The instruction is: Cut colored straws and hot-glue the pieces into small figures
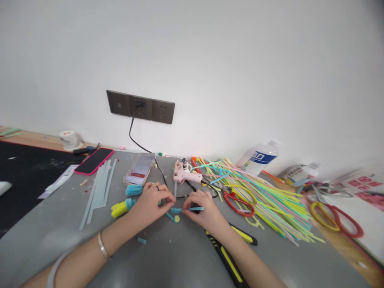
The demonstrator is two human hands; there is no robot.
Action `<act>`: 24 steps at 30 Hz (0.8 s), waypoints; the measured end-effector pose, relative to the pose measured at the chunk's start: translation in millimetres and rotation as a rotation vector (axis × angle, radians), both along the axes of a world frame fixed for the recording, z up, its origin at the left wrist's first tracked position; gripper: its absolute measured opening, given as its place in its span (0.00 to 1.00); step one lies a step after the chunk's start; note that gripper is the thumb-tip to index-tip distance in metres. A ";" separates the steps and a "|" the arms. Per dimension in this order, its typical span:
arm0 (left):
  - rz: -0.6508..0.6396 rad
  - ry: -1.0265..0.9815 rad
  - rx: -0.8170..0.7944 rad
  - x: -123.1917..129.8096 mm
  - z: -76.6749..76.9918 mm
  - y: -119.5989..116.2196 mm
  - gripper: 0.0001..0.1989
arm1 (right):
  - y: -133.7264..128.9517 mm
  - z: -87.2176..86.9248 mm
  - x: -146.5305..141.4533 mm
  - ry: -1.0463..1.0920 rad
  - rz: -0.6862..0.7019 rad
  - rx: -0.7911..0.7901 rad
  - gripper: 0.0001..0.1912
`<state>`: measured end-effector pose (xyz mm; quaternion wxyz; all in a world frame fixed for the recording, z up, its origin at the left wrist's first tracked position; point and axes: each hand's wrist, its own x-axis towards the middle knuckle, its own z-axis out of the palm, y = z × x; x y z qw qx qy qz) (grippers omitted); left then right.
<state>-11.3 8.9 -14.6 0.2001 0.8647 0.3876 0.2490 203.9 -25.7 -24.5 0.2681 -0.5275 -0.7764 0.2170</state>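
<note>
Between the fingertips of both hands runs a short blue pipe cleaner [176, 210]; its far end sticks out to the right past my right hand. My right hand [201, 206] pinches it with thumb and forefinger. My left hand [156, 202] is closed in a pinch at the left end, though the exact contact is small. Just below lie another blue strip [170, 217] and a small round yellow-green piece [177, 219]. Beside my left wrist are a blue fuzzy bundle [134, 190] and a yellow piece with a blue fuzzy end [120, 209]. A pink glue gun [187, 176] rests behind the hands.
Many coloured pipe cleaners [264, 196] spread at right, with red-and-yellow scissors [240, 204] on them. A yellow-black cutter [226, 260] lies under my right forearm. Glue sticks [100, 184] and a pink-edged phone [94, 161] are left. A white bottle [261, 158] stands against the wall.
</note>
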 end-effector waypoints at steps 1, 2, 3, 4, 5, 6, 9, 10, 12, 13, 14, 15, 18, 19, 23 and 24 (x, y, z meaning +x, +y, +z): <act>0.000 0.005 -0.005 0.2 0.3 0.1 0.07 | 0.7 -0.2 1.1 0.008 0.000 0.008 0.08; 0.003 0.011 -0.009 0.4 0.7 0.3 0.07 | 1.6 -0.2 2.4 0.024 -0.001 0.018 0.08; 0.007 0.015 -0.013 0.5 0.9 0.6 0.07 | 2.6 -0.1 3.8 0.045 -0.003 0.028 0.08; 0.012 0.018 -0.017 0.6 1.0 1.0 0.07 | 3.8 0.1 5.4 0.070 -0.004 0.035 0.07; 0.016 0.019 -0.020 0.6 1.1 1.4 0.07 | 4.9 0.5 6.8 0.097 -0.004 0.039 0.07; 0.019 0.019 -0.023 0.6 1.1 1.8 0.07 | 5.8 0.9 8.1 0.121 -0.002 0.040 0.07; 0.017 0.023 -0.032 0.5 0.7 2.3 0.07 | 6.9 1.3 9.8 0.143 0.012 0.029 0.06; 0.016 0.024 -0.032 0.4 0.5 2.3 0.07 | 6.7 1.1 9.7 0.130 0.011 0.030 0.06; 0.014 0.029 -0.028 0.3 0.4 2.3 0.07 | 5.8 0.2 8.8 0.089 0.001 0.041 0.06; 0.014 0.031 -0.024 0.2 0.4 2.2 0.07 | 5.3 -0.4 8.2 0.068 -0.006 0.047 0.06; 0.014 0.032 -0.021 0.2 0.5 2.1 0.06 | 4.9 -1.0 7.7 0.054 -0.011 0.053 0.07; 0.013 0.034 -0.020 0.3 0.5 2.0 0.06 | 4.6 -1.6 7.3 0.045 -0.013 0.056 0.07; 0.009 0.039 -0.022 0.8 0.1 1.4 0.06 | 4.4 -2.3 6.9 0.038 -0.007 0.064 0.05; 0.006 0.041 -0.019 1.0 -0.2 1.2 0.07 | 4.4 -2.2 7.0 0.037 -0.006 0.067 0.05; -0.006 0.047 -0.005 1.6 -1.7 0.9 0.08 | 4.1 -0.7 6.7 0.024 -0.007 0.048 0.05; -0.008 0.048 -0.005 1.6 -1.9 0.9 0.08 | 4.0 -0.4 6.6 0.022 -0.007 0.040 0.05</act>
